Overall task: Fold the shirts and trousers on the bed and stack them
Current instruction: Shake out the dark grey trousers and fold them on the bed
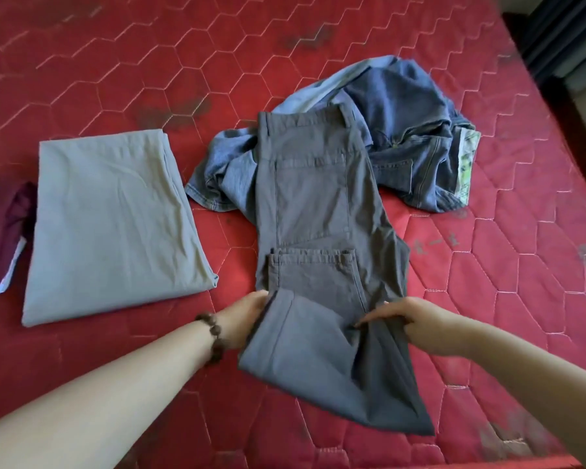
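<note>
Grey trousers [318, 204] are gripped at a fold by the left hand [246, 321] and right hand [416, 324]; a folded grey shirt [112, 225] is laid beside them on the red bed [149, 62].

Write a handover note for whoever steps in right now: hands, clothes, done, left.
Left hand grips the left edge of the grey trousers; right hand pinches the right edge. The trousers lie lengthwise on the red mattress, hem end folded up towards the pocket.
Done: light grey folded garment lies to the left, maroon folded garment beside it at the frame edge.
Left: finish the trousers, fold the blue denim pile behind them, stack everything.
</note>
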Demonstrator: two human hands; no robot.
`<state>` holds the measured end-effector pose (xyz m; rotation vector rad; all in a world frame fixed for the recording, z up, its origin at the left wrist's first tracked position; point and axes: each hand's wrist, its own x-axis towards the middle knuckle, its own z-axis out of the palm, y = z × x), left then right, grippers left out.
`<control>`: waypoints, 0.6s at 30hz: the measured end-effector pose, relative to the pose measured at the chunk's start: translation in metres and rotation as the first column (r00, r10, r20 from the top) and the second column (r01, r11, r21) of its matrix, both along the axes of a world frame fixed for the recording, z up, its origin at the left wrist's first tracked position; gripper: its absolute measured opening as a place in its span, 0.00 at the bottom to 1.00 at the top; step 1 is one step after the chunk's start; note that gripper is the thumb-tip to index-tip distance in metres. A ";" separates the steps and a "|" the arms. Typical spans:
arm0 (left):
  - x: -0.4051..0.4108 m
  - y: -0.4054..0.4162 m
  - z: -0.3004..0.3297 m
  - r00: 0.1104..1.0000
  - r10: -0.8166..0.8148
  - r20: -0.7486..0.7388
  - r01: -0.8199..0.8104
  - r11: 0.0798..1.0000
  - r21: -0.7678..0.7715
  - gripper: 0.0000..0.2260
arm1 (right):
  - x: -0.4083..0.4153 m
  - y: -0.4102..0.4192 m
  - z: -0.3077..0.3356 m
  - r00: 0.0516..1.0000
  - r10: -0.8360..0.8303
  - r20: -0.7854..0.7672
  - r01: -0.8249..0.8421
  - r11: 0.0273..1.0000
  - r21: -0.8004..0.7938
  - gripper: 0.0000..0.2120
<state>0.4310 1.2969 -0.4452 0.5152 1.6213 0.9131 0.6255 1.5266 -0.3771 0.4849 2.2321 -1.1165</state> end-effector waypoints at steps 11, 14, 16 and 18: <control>-0.076 0.087 -0.023 0.819 0.574 0.029 -0.572 0.818 -0.058 0.09 | -0.106 0.068 -0.068 0.579 -0.812 0.074 0.814 0.570 -0.114 0.19; -0.084 0.090 -0.029 0.828 0.548 -0.119 -0.553 0.833 -0.012 0.17 | -0.106 0.075 -0.078 0.559 -0.828 0.040 0.817 0.541 -0.199 0.15; -0.093 0.099 -0.028 0.804 0.573 -0.155 -0.574 0.818 0.047 0.16 | -0.116 0.078 -0.077 0.536 -0.844 -0.019 0.810 0.520 -0.271 0.11; -0.098 0.111 -0.026 0.777 0.609 -0.159 -0.607 0.792 0.062 0.08 | -0.127 0.081 -0.077 0.520 -0.853 -0.040 0.795 0.500 -0.343 0.09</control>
